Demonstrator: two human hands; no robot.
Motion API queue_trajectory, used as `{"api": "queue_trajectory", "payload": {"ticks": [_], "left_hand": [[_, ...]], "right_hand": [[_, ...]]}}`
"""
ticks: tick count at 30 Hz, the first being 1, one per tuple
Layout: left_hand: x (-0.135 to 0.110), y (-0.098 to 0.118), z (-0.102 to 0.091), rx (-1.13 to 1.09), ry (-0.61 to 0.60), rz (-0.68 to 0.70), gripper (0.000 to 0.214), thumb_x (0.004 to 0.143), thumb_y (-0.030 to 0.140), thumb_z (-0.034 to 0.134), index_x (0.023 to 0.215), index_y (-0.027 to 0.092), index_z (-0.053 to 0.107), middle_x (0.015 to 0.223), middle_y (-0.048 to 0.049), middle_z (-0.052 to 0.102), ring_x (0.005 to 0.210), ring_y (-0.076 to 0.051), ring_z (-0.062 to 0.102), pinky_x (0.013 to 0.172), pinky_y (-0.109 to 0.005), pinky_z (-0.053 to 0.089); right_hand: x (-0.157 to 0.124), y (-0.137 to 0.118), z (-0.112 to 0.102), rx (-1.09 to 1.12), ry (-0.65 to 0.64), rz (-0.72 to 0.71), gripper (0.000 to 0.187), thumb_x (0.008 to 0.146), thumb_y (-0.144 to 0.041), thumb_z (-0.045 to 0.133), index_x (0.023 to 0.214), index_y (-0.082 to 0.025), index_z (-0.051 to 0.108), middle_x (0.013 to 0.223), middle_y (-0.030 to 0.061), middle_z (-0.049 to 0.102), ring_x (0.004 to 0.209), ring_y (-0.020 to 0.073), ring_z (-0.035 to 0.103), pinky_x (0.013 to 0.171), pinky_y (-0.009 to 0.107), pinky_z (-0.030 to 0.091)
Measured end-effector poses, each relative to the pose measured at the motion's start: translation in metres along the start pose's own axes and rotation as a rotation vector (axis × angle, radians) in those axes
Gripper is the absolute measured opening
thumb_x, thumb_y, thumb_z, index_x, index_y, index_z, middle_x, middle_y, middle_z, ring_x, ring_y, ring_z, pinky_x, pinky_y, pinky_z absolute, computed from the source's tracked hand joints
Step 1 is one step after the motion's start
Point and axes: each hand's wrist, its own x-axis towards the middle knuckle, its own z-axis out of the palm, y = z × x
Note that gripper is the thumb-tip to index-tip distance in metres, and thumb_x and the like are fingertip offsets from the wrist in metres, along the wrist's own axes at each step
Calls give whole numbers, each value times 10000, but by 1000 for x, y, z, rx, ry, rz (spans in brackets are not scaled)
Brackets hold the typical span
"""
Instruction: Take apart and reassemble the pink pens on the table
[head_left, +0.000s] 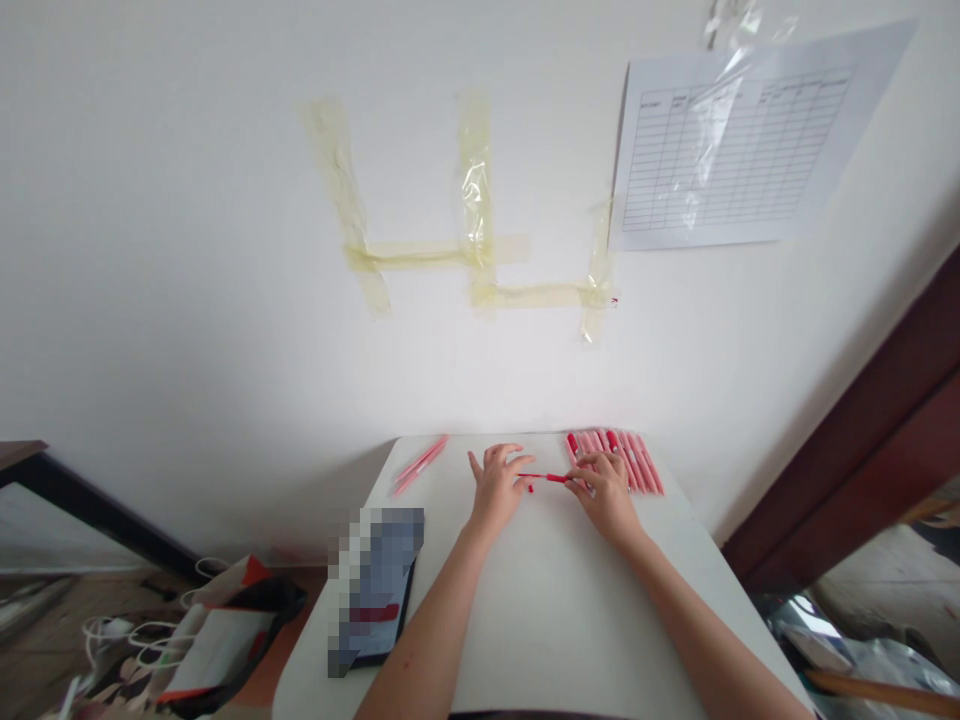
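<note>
My left hand [496,492] pinches the left end of a thin red rod [534,476], which looks like a pen refill, between thumb and forefinger; its other fingers are spread. The rod lines up with a thicker red pen part [556,478]. That part is gripped by the thumb and fingertips of my right hand [602,490], which hide its right end. On the table just under the rod lies a small red piece [531,489], perhaps a cap. Beside and behind my right hand several pink-red pens [637,462] lie in a row.
Two pink pens [421,464] lie at the back left of the white table [555,620]. A partly blurred phone-like device [382,590] rests by the left edge. The wall [225,250] rises directly behind. Bags [225,640] and cables are on the floor at left.
</note>
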Motion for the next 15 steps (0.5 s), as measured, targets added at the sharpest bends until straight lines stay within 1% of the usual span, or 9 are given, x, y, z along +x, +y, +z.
{"api": "queue_trajectory", "payload": {"ticks": [2, 4, 7, 10, 15], "left_hand": [[1, -3, -5, 31, 12, -6, 365, 817, 254, 689, 1154, 387, 648, 1306, -22, 576, 1261, -257, 447, 1114, -741, 31], [2, -8, -10, 61, 12, -12, 372, 792, 261, 719, 1136, 388, 656, 1316, -21, 571, 1273, -266, 431, 1107, -748, 12], [3, -15, -16, 90, -9, -26, 235, 770, 272, 744, 980, 371, 712, 1302, -3, 580, 1282, -279, 417, 1087, -769, -3], [4, -18, -19, 94, -15, -34, 105, 785, 272, 730, 857, 349, 732, 1285, 8, 592, 1280, -279, 416, 1075, -779, -22], [4, -14, -21, 92, -16, 4, 74, 782, 293, 735, 823, 353, 750, 1278, 10, 603, 1280, -269, 414, 1091, -747, -80]], "right_hand": [[0, 1, 0, 5, -3, 7, 128, 865, -359, 643, 878, -283, 746, 1052, 69, 629, 1088, 289, 456, 969, 509, 399], [0, 2, -1, 9, -2, 12, 130, 867, -365, 640, 880, -286, 743, 1054, 66, 628, 1090, 289, 457, 985, 526, 385], [0, 3, -2, 12, 4, 13, 135, 869, -371, 635, 884, -289, 741, 1053, 65, 627, 1090, 290, 461, 995, 544, 375], [0, 3, -2, 9, 2, 10, 142, 874, -372, 624, 880, -296, 743, 1054, 69, 625, 1085, 292, 467, 992, 556, 372], [1, -1, -4, -5, -3, -6, 135, 878, -353, 620, 881, -299, 743, 1053, 75, 619, 1082, 291, 464, 976, 553, 380]]}}
